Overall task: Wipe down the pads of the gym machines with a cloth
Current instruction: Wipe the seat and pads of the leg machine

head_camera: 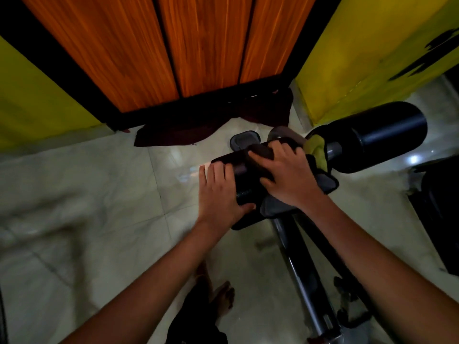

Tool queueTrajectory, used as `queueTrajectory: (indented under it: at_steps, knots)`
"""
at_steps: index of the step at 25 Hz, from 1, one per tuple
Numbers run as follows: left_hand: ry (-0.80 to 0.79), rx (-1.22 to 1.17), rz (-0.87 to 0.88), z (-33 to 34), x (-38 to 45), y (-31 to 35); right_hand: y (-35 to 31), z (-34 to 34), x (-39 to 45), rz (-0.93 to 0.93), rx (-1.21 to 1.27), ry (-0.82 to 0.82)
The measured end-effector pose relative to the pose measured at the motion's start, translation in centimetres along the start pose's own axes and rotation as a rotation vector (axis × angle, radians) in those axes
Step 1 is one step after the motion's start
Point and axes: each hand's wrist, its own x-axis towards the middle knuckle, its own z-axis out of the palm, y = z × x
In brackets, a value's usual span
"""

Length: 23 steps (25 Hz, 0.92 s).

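A dark red rag (213,125) lay crumpled on the pale tiled floor (99,194) at the foot of an orange wood-panelled door (193,45), with yellow wall (372,58) on either side. A grey pedal-like footplate (244,141) sat just beyond the hands. The machine's metal frame (305,276) ran back towards the viewer, its lower end cut off at the frame edge. A bare foot (223,297) showed below, blurred. The left roller pad (238,180) lay between both hands, its long axis running left to right and rising towards the larger right roller pad (382,137). The left hand (218,194) rested on the pad's outer end, fingers fairly straight, thumb curled under. The right hand (288,175) gripped a grey-and-green cloth (318,150) wrapped over the pad; the surface beneath was hidden
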Motion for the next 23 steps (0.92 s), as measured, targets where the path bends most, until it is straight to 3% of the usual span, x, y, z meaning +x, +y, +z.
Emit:
queueTrajectory:
  at_steps: [3,5,8,10,12,16,20,23]
  knots:
    - [-0.232,-0.142,-0.014,-1.5,3.1,-1.0,2.9,0.4,-3.1,-0.065,0.125,-0.035]
    - [-0.31,-0.196,-0.041,-0.9,3.1,-0.7,4.9,0.0,-3.2,0.151,0.242,-0.002]
    - [-0.207,-0.136,-0.046,0.4,0.8,0.9,5.8,-0.7,-0.4,0.482,0.199,-0.013]
    - [-0.085,-0.063,-0.045,1.6,-0.8,1.8,4.4,-1.4,2.2,0.454,0.108,-0.107]
    - [0.004,-0.007,-0.056,2.7,-1.5,2.1,2.3,-1.7,4.3,0.307,0.04,-0.164]
    - [0.053,0.047,-0.025,3.4,-2.1,2.0,1.0,-0.4,4.2,0.2,0.019,-0.131]
    - [-0.037,0.049,0.026,3.2,-3.8,2.2,0.2,1.2,-0.8,0.279,0.116,0.069]
    - [-0.179,0.028,0.059,1.1,-3.8,1.8,-2.6,1.4,-3.4,0.413,0.259,0.007]
